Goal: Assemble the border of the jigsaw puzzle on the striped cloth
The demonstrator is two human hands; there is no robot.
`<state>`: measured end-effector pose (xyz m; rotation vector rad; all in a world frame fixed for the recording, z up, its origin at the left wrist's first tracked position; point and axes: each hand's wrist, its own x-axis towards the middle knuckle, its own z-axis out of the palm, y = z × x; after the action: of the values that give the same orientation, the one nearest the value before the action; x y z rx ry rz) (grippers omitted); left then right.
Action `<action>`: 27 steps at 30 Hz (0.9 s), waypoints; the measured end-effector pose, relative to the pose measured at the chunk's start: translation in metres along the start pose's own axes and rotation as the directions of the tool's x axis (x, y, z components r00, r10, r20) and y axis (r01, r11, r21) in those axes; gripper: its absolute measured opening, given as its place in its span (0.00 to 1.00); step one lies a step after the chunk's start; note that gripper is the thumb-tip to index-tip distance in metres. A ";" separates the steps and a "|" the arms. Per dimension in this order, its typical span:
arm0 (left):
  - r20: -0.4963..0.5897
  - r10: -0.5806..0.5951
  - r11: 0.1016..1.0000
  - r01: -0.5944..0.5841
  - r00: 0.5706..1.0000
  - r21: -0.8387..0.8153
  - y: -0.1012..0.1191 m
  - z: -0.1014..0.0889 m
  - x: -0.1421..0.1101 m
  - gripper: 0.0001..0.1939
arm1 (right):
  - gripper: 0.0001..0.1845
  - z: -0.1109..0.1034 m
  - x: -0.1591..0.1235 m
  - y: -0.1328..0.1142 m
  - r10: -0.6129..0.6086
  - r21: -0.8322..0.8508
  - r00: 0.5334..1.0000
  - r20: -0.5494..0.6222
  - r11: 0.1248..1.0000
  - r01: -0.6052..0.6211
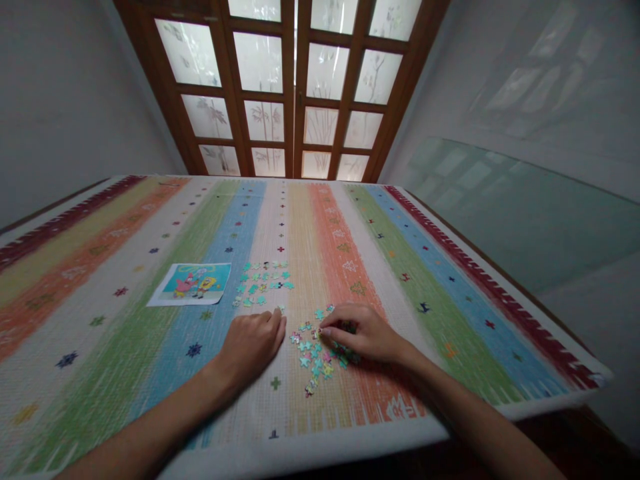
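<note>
My left hand (254, 341) lies on the striped cloth with its fingers curled together, fingertips close to a small jigsaw piece near the centre. My right hand (361, 331) rests over a loose heap of teal jigsaw pieces (314, 355), fingers bent and pinching down among them; what they grip is too small to name. A second group of pieces (263, 283) lies spread out flat just beyond my left hand. To its left sits the cartoon reference picture (193, 283).
The striped cloth (150, 347) covers the whole table; its front edge is near my forearms and its right edge runs diagonally at the right. A wooden door with frosted panes (293, 87) stands behind the table. White walls flank it.
</note>
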<state>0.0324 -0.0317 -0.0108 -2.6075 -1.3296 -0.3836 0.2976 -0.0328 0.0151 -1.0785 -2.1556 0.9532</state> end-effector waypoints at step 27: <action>-0.029 -0.075 0.997 0.075 0.997 -0.013 0.000 0.003 -0.004 0.22 | 0.08 -0.006 -0.001 0.003 -0.002 -0.029 1.000 -0.029 1.000 0.002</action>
<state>0.0306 -0.0335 -0.0145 -2.5564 -1.4227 -0.4414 0.3038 -0.0306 0.0157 -1.0973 -2.1531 0.9024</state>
